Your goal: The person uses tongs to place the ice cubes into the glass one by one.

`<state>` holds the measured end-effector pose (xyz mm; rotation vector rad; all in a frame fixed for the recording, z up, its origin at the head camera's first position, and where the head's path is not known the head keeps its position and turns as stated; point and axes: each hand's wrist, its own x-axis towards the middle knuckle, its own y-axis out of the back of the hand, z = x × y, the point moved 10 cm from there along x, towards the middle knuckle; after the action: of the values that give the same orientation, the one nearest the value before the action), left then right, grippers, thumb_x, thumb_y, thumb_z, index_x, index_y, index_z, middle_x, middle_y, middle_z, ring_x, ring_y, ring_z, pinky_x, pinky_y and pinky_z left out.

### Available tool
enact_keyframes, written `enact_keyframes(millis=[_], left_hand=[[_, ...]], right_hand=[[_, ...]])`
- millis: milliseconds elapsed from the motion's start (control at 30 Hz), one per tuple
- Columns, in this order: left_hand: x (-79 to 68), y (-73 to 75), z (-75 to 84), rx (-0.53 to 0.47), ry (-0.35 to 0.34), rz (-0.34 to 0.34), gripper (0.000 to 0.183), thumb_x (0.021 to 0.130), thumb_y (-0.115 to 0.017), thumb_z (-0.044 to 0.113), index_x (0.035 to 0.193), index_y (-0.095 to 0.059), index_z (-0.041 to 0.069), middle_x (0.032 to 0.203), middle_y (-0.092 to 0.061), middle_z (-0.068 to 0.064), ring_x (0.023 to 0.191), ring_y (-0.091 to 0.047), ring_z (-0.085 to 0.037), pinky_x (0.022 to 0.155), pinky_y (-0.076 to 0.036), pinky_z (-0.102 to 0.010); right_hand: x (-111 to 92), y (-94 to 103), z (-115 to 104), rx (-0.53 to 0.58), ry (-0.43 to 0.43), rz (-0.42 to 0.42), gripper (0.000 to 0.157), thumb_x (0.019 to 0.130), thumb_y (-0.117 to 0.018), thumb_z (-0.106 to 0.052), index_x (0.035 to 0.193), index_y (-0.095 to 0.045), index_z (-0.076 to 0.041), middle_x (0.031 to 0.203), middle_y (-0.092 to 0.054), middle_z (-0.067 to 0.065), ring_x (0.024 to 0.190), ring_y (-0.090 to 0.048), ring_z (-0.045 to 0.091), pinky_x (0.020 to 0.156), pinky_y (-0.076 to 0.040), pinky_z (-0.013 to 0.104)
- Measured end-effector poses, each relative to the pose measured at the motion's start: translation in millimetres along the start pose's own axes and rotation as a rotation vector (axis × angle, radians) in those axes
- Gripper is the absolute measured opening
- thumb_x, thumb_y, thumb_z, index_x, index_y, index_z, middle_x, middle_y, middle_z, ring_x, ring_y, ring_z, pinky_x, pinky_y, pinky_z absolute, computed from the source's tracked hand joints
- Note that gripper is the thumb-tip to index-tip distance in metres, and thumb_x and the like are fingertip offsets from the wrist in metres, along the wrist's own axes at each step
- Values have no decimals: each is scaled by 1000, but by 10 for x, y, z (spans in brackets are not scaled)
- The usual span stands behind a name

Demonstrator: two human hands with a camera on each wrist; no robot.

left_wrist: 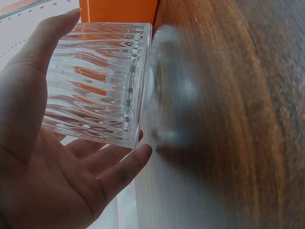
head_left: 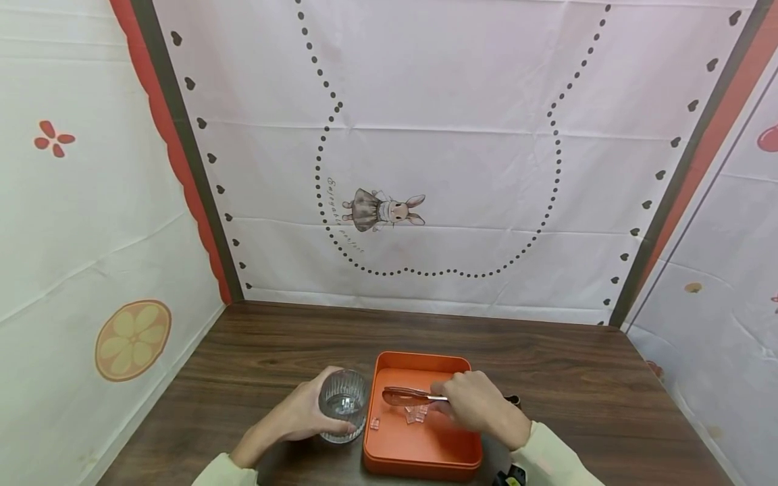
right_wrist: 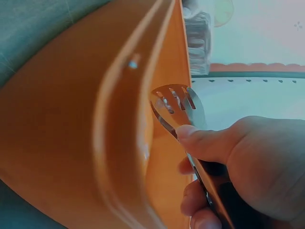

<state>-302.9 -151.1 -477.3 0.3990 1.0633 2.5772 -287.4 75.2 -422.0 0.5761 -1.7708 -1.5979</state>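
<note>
My left hand (head_left: 310, 408) grips a clear ribbed glass (head_left: 344, 407), thumb on one side and fingers on the other. In the left wrist view the glass (left_wrist: 95, 81) has its base close over the wooden table. Metal tongs (head_left: 408, 396) with slotted heads are held in my right hand (head_left: 471, 401), their tips over the orange tray (head_left: 425, 449). The right wrist view shows the thumb pressed along the tongs (right_wrist: 177, 102). Several small clear cubes (head_left: 416, 414) lie on the tray floor below the tongs, and one clear cube (head_left: 375, 423) sits near the left wall.
The tray stands just right of the glass on the dark wooden table (head_left: 292, 337). A small dark object (head_left: 514, 401) lies behind my right wrist. Printed cloth (head_left: 450, 169) hangs at the back and both sides of the table.
</note>
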Motion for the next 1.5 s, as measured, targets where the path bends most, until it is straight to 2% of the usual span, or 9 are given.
enact_keyframes(millis=[600, 900, 1133, 1500], left_hand=[[16, 10, 26, 13, -12, 4, 90, 63, -89, 55, 135, -47, 21, 108, -68, 2, 98, -64, -15, 83, -50, -37], [1, 6, 48, 11, -15, 1, 90, 64, -89, 53, 135, -46, 17, 106, -69, 1, 95, -64, -14, 81, -51, -35], [0, 0, 41, 11, -19, -3, 90, 65, -88, 54, 135, -46, 18, 107, -69, 0, 95, -64, -14, 81, -51, -35], [-8, 0, 58, 0, -29, -2, 89, 65, -89, 50, 135, -46, 16, 106, -69, 0, 95, -65, -14, 80, -51, -34]], right_hand=[[-3, 155, 92, -16, -42, 47, 28, 92, -68, -36, 74, -53, -21, 51, -34, -12, 43, -32, 4, 43, -24, 24], [-15, 272, 82, -16, -27, 91, 31, 94, -66, -37, 72, -50, -21, 53, -30, -13, 44, -30, 1, 43, -23, 21], [-25, 315, 98, -1, -34, 101, 27, 94, -66, -36, 75, -53, -21, 52, -32, -13, 44, -32, 1, 43, -26, 22], [-22, 334, 73, 0, -28, 120, 31, 92, -68, -35, 72, -49, -21, 52, -31, -13, 44, -33, 3, 43, -26, 24]])
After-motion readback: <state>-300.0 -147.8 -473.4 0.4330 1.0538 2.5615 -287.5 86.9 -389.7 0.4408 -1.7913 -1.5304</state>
